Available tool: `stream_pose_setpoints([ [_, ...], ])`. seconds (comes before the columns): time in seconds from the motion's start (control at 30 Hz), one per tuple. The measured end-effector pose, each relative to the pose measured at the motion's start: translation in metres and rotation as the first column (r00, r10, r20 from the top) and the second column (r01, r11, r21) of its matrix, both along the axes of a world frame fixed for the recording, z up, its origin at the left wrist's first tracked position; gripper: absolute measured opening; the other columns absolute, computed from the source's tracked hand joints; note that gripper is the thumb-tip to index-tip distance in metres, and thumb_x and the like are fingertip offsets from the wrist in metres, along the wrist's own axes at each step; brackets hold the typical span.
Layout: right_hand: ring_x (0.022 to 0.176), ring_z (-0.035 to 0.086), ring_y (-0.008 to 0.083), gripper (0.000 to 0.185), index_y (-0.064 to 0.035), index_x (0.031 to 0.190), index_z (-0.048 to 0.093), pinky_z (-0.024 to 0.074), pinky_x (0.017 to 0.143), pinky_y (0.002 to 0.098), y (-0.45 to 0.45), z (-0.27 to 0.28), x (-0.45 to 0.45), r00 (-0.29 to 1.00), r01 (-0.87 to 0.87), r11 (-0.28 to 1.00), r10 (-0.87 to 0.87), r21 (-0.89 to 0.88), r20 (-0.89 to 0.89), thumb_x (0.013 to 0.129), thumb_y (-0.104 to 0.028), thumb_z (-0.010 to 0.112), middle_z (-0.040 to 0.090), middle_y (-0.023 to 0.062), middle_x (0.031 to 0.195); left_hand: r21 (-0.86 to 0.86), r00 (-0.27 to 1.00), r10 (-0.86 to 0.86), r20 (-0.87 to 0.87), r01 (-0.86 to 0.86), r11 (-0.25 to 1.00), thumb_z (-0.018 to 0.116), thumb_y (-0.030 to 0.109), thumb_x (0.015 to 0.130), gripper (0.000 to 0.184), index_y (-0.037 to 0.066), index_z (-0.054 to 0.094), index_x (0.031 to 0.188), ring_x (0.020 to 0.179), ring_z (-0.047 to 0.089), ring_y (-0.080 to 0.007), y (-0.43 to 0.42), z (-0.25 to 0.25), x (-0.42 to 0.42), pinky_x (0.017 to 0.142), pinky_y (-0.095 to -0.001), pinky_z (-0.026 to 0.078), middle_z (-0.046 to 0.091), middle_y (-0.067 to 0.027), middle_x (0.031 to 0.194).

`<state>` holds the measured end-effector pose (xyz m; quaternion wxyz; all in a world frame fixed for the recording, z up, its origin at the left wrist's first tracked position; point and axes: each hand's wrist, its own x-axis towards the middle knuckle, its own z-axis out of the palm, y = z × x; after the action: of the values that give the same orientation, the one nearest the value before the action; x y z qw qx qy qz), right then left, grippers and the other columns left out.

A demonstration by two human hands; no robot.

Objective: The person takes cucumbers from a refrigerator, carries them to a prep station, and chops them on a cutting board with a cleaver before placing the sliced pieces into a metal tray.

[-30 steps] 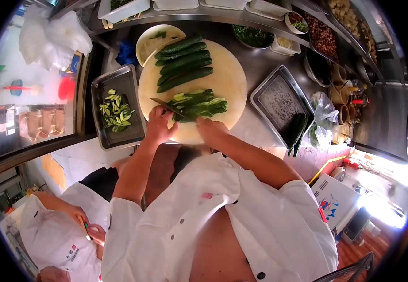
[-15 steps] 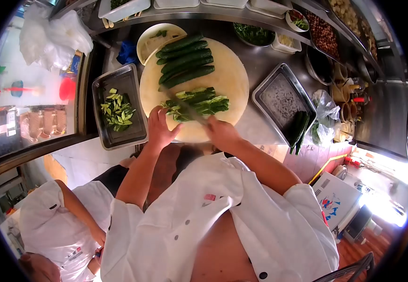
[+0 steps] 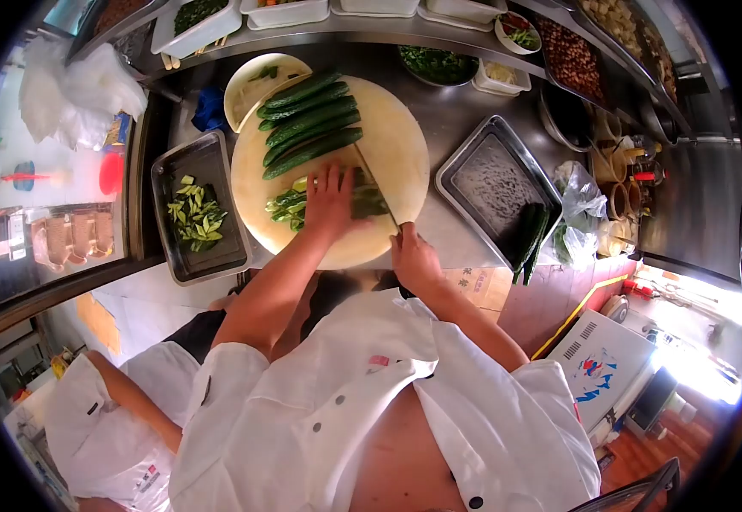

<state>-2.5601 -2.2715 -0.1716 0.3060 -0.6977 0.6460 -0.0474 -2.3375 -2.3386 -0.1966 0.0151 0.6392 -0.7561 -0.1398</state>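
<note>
My right hand (image 3: 418, 258) is wrapped round the handle of a knife (image 3: 379, 185), whose blade stands edge-down along the right side of the cut cucumber. Palm down, my left hand (image 3: 330, 205) lies over the cut cucumber pieces (image 3: 286, 208) with its fingers stretched out, hiding part of them. Both are at the near half of a round cutting board (image 3: 401, 119). Several whole dark green cucumbers (image 3: 313, 126) lie side by side on the board's far left, beyond my left hand.
Left of the board stands a metal tray (image 3: 162, 183) with cucumber pieces (image 3: 196, 215). A cream bowl (image 3: 236, 96) touches the board's far left. At right, another metal tray (image 3: 482, 171) holds dark cucumbers (image 3: 531, 235). Food containers line the back shelf (image 3: 371, 32). A person (image 3: 123, 401) is at lower left.
My left hand has moved from the left edge of the pieces onto them. The knife has swung from slanting across the pieces to their right side. The whole view has shifted slightly.
</note>
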Motion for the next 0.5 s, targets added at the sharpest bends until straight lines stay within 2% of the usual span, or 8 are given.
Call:
stream_pose_setpoints([
  [0.07, 0.074, 0.073, 0.0348, 0.03, -0.0051, 0.112, 0.049, 0.0555, 0.062, 0.0478, -0.004, -0.008, -0.003, 0.976, 0.064, 0.998, -0.067, 0.023, 0.209, 0.105, -0.033, 0.055, 0.068, 0.0172, 0.082, 0.017, 1.0, -0.022, 0.012, 0.021, 1.0, 0.085, 0.067, 0.063, 0.125, 0.007, 0.033, 0.16, 0.152, 0.027, -0.0419, 0.0, 0.004, 0.002, 0.125, -0.0598, 0.018, 0.031, -0.0206, 0.162],
  [0.1, 0.074, 0.073, 0.0348, 0.03, -0.0051, 0.112, 0.049, 0.0555, 0.062, 0.0478, -0.01, -0.006, -0.012, 0.975, 0.069, 0.997, -0.073, 0.026, 0.212, 0.105, -0.033, 0.055, 0.068, 0.0172, 0.082, 0.036, 0.999, -0.041, 0.016, 0.041, 0.999, 0.084, 0.069, 0.065, 0.125, 0.009, 0.031, 0.161, 0.152, 0.027, -0.0417, 0.001, 0.005, 0.002, 0.125, -0.0593, 0.018, 0.032, -0.0187, 0.162],
  [0.13, 0.063, 0.064, 0.0278, 0.027, -0.0069, 0.11, 0.051, 0.0504, 0.055, 0.0428, -0.018, 0.001, -0.029, 0.909, 0.158, 0.945, -0.252, 0.285, 0.332, 0.105, -0.033, 0.058, 0.062, 0.0117, 0.076, 0.04, 0.999, -0.045, 0.017, 0.044, 0.998, 0.084, 0.069, 0.065, 0.125, 0.009, 0.031, 0.161, 0.152, 0.027, -0.0417, 0.003, 0.004, 0.001, 0.125, -0.0593, 0.018, 0.032, -0.0187, 0.162],
  [0.17, 0.051, 0.056, 0.0208, 0.026, -0.0087, 0.108, 0.052, 0.0453, 0.047, 0.0377, -0.023, 0.004, -0.047, 0.807, 0.191, 0.825, -0.441, 0.532, 0.393, 0.105, -0.032, 0.062, 0.057, 0.0062, 0.07, -0.005, 0.999, -0.047, 0.008, 0.047, 0.999, 0.083, 0.069, 0.065, 0.122, 0.011, 0.034, 0.16, 0.15, 0.029, -0.0424, 0.004, 0.003, -0.001, 0.124, -0.0617, 0.018, 0.033, -0.019, 0.16],
  [0.2, 0.049, 0.041, 0.0082, 0.028, -0.0104, 0.105, 0.052, 0.0353, 0.043, 0.0277, -0.022, -0.009, -0.063, 0.669, 0.228, 0.762, -0.574, 0.606, 0.471, 0.104, -0.035, 0.065, 0.046, -0.0015, 0.069, -0.054, 0.999, -0.048, -0.001, 0.047, 0.997, 0.083, 0.07, 0.065, 0.119, 0.013, 0.037, 0.159, 0.149, 0.031, -0.043, 0.004, 0.002, -0.003, 0.123, -0.0641, 0.018, 0.035, -0.0193, 0.159],
  [0.23, 0.049, 0.041, 0.0082, 0.028, -0.0104, 0.105, 0.052, 0.0353, 0.043, 0.0277, -0.021, -0.02, -0.081, 0.671, 0.226, 0.763, -0.572, 0.605, 0.471, 0.104, -0.035, 0.065, 0.046, -0.0015, 0.069, -0.054, 0.999, -0.045, -0.002, 0.045, 0.998, 0.083, 0.07, 0.065, 0.119, 0.013, 0.037, 0.159, 0.149, 0.031, -0.043, 0.005, 0.001, -0.007, 0.123, -0.0641, 0.018, 0.035, -0.0193, 0.159],
  [0.3, 0.05, 0.043, 0.0089, 0.025, -0.0109, 0.105, 0.052, 0.0358, 0.042, 0.0291, -0.021, -0.034, -0.107, 0.482, 0.14, 0.692, -0.673, 0.709, 0.562, 0.104, -0.032, 0.064, 0.047, -0.0009, 0.069, -0.154, 1.0, -0.003, -0.02, 0.0, 0.988, 0.082, 0.067, 0.066, 0.107, 0.017, 0.047, 0.154, 0.147, 0.033, -0.0433, 0.007, -0.001, -0.016, 0.12, -0.0691, 0.018, 0.039, -0.0168, 0.157],
  [0.5, 0.051, 0.05, 0.0135, 0.028, -0.0071, 0.106, 0.054, 0.0422, 0.044, 0.0324, -0.003, -0.033, -0.023, 0.587, 0.194, 0.68, -0.658, 0.707, 0.472, 0.104, -0.034, 0.061, 0.053, 0.003, 0.071, -0.302, 0.992, 0.088, -0.095, -0.113, 0.946, 0.076, 0.067, 0.074, 0.087, 0.021, 0.058, 0.146, 0.144, 0.038, -0.0449, 0.015, -0.015, -0.03, 0.119, -0.0725, 0.019, 0.048, -0.0107, 0.153],
])
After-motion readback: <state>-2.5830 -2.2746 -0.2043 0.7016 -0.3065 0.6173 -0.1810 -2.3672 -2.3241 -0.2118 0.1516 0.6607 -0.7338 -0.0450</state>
